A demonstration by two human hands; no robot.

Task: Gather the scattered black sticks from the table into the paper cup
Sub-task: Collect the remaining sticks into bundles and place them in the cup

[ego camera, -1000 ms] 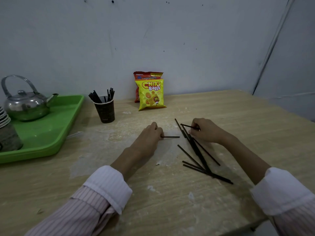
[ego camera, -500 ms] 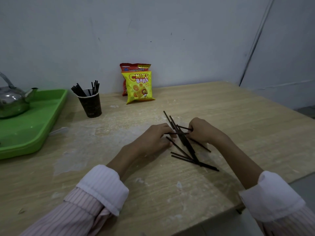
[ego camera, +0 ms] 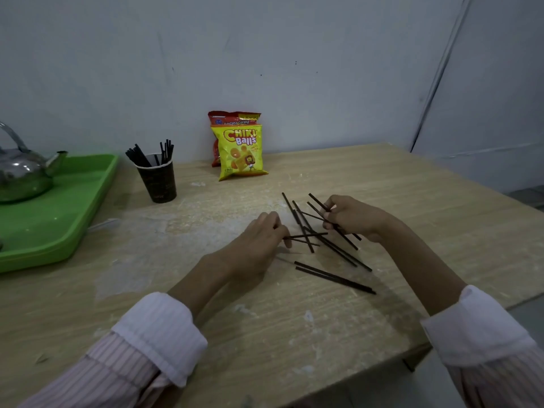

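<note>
Pale wooden bench (ego camera: 294,334) carries black sticks (ego camera: 332,278) crossed right of centre; left hand (ego camera: 259,240) pinches one stick, right hand (ego camera: 353,219) pinches several; advise squaring ends into one bundle before paper cup (ego camera: 159,184), well apart rear-left

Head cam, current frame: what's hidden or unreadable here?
Head view only:
- kettle and green tray: cut off by the left edge.
- paper cup: its wall hides the lower ends of its sticks; bunched, count unclear.
- black sticks at the right hand: fingers cover how many it grips.
- left hand: knuckles hide its pinch on one stick end.
- red snack bag: mostly behind the Chiki Balls bag.
</note>
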